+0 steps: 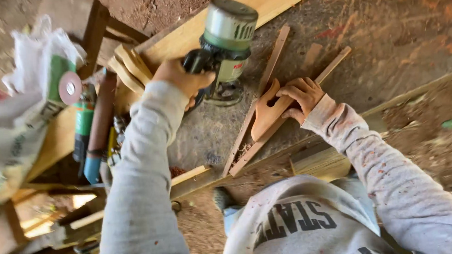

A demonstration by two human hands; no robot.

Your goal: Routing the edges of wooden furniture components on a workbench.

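Gripping the green router [225,45] by its handle, the left hand [184,80] holds it on the workbench [392,36] while the right hand [302,96] presses fingers flat on a cut wooden piece [266,115].

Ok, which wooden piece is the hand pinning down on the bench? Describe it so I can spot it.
Start at the grey, dusty workbench and find the two long thin strips running diagonally across it. The cut-out piece lies between them under the right hand. Unlike the straight strips, it is short, broad and curved, with a rounded notch in one edge.
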